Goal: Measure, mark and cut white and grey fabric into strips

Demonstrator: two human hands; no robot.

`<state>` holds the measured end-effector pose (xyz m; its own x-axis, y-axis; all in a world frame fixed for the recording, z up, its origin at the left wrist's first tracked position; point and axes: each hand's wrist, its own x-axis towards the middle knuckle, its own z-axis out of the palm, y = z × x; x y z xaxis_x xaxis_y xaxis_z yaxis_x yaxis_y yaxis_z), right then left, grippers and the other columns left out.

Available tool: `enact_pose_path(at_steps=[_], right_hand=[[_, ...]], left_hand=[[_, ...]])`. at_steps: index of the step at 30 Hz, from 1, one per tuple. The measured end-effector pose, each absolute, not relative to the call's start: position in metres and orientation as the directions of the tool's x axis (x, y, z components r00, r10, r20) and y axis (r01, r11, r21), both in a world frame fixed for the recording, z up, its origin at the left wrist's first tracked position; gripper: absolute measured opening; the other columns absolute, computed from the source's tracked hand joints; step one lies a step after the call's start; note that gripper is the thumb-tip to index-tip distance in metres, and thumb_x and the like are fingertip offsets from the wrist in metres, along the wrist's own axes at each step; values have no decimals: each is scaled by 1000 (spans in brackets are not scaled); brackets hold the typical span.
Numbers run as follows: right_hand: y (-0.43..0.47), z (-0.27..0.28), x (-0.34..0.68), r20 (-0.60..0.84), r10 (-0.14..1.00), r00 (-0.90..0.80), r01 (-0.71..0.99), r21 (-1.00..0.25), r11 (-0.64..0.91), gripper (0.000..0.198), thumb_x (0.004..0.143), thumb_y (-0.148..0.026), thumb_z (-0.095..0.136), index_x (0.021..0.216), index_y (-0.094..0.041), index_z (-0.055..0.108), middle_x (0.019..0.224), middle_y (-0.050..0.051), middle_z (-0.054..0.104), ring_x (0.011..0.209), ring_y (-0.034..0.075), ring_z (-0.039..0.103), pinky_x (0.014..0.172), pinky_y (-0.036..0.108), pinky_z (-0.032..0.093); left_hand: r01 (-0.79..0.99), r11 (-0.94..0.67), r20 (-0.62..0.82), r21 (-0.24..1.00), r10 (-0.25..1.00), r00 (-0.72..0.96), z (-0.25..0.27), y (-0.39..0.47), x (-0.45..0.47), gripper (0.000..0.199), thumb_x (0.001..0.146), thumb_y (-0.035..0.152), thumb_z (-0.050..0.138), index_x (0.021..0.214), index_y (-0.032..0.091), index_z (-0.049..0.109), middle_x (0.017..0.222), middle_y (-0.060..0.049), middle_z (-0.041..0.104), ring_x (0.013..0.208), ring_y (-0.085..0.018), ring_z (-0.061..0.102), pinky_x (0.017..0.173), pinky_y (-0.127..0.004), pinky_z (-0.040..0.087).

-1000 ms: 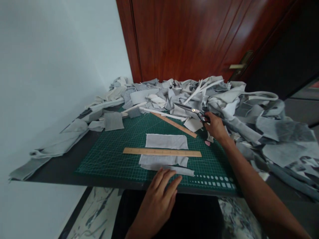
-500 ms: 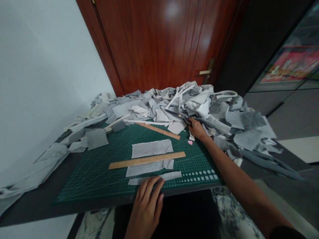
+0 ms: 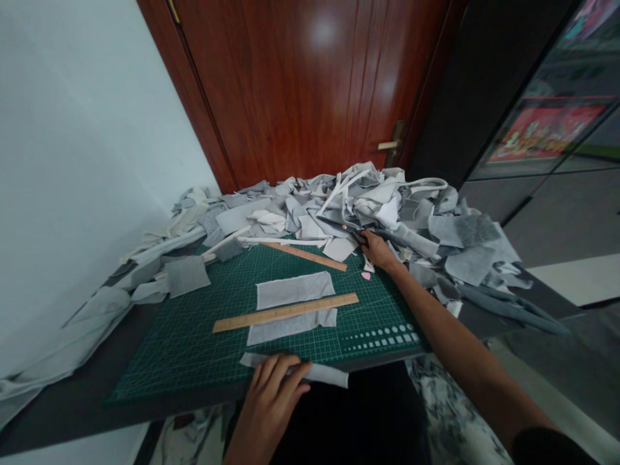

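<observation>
At the table's front edge my left hand [image 3: 275, 395] is closed over a narrow grey fabric strip [image 3: 329, 374], whose right end sticks out past the edge. My right hand [image 3: 380, 250] grips the handles of dark scissors [image 3: 334, 224], their blades pointing left over the scrap pile. A wooden ruler [image 3: 285, 312] lies across a grey fabric piece [image 3: 283, 326] on the green cutting mat [image 3: 194, 342]. Just behind that ruler is another fabric rectangle [image 3: 295, 289]. Near my right hand lies a small pink piece [image 3: 366, 276], perhaps chalk.
A heap of grey and white fabric scraps [image 3: 271, 216] lines the back of the dark table [image 3: 53, 407] and runs down both sides. A second ruler [image 3: 310, 256] lies slanted before the heap. Behind stand a wooden door [image 3: 290, 97] and a white wall [image 3: 72, 129].
My left hand has drawn the narrow strip toward me, away from the other fabric pieces and partly over the edge. My right hand stays at the scissors. The view has shifted slightly.
</observation>
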<state>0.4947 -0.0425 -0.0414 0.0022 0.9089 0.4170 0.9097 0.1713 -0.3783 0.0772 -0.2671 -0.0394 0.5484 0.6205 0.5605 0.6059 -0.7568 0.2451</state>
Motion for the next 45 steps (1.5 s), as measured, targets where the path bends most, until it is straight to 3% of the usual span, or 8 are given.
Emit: enact_pose_path(at_steps=[4,9,14,26,30,33,38,45], right_hand=[[-43,-41,492,401,916,1,923,-353,154,47,84,-4,52,130,-6,60,129,23,70,119,31,65,107,43,50],[-45,-39,487,382,924,21,942,-317,109,45,86,-1,50,129,-6,63,126,24,71,118,33,65,107,46,48],[-53,-28,486,377,926,23,948,-303,99,45,83,2,52,123,-9,71,122,21,74,117,31,66,109,43,47],[-80,13,464,430,900,-71,916,-329,229,23,97,-14,59,111,-14,78,118,18,77,116,30,68,108,45,47],[-100,28,428,375,781,-499,621,-474,624,21,97,-37,72,102,-17,78,98,10,76,94,22,69,90,35,51],[-112,26,403,287,666,-689,438,-568,697,32,88,-47,82,100,-17,78,85,4,71,82,18,66,80,29,49],[-119,19,386,168,637,-753,465,-549,694,24,86,-37,83,97,-16,76,88,3,70,84,17,64,82,29,46],[-126,24,379,99,684,-723,572,-471,672,16,82,-24,82,92,-16,71,90,3,69,83,18,63,78,28,45]], left_hand=[[540,-802,565,257,578,589,-24,-265,75,31,108,13,45,104,26,73,95,-1,72,91,-19,64,85,-33,49],[623,-782,613,15,500,612,25,-223,52,29,107,18,46,106,26,74,97,-2,76,95,-22,67,92,-38,50],[870,-493,724,20,607,328,90,-136,23,29,109,35,48,109,19,72,108,-7,73,108,-27,62,103,-45,49],[777,-611,526,153,715,459,33,-45,41,45,91,13,40,126,12,68,125,-16,66,124,-30,55,113,-48,40],[634,-735,345,242,676,652,30,-58,40,40,98,21,39,123,18,71,118,-9,71,113,-22,63,103,-36,50],[556,-708,140,435,663,735,31,-63,39,38,104,36,42,124,19,70,113,-7,73,101,-20,65,92,-30,51],[572,-612,55,546,707,705,31,-63,37,44,101,50,50,125,17,69,83,-1,63,73,-15,55,68,-24,42],[547,-602,31,581,688,725,31,-63,37,46,96,52,58,122,17,70,82,0,62,71,-15,54,66,-25,41]])
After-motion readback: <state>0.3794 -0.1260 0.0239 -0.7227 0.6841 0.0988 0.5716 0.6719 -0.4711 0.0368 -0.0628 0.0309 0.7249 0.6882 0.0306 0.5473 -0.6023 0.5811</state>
